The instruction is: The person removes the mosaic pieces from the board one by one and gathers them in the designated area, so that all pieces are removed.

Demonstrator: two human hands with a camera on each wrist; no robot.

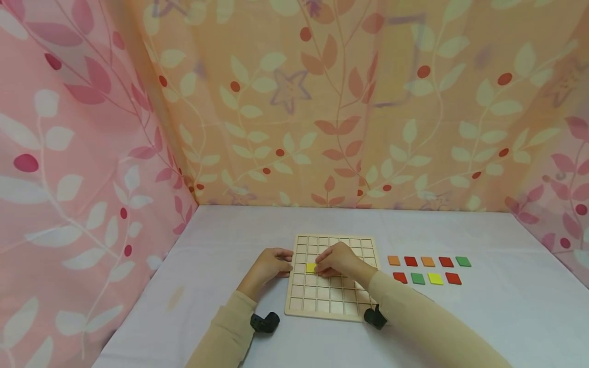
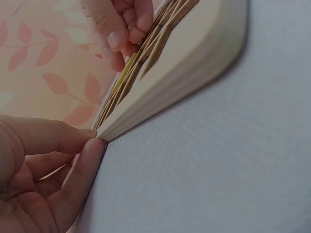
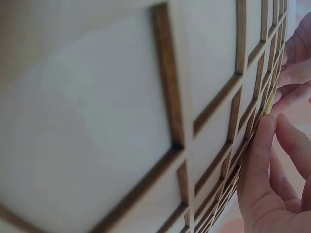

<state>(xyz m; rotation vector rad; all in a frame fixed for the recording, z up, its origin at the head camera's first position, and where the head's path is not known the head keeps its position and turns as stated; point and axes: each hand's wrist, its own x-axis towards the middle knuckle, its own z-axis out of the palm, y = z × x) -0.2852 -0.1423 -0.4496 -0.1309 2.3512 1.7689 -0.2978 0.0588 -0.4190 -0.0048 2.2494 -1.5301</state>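
Observation:
A square wooden grid board (image 1: 323,305) with raised lines between its cells lies on the table. At its left edge, my left hand (image 1: 269,266) pinches the rim between thumb and fingers; the left wrist view shows these fingertips (image 2: 93,141) right at the wooden edge. Over the board's left half, my right hand (image 1: 341,259) holds the right side of a flat yellow square tile (image 1: 310,268) with thumb and fingertips. In the right wrist view only a thin sliver of the yellow tile (image 3: 268,104) shows beside the fingertips, and the left hand (image 3: 296,73) appears beyond it.
Right of the board, loose square tiles lie in two rows: orange (image 1: 393,260), red (image 1: 411,261), green (image 1: 463,261) and yellow (image 1: 435,278) among them. A white cloth (image 1: 230,230) covers the table. Patterned curtains (image 1: 340,102) stand behind and at both sides.

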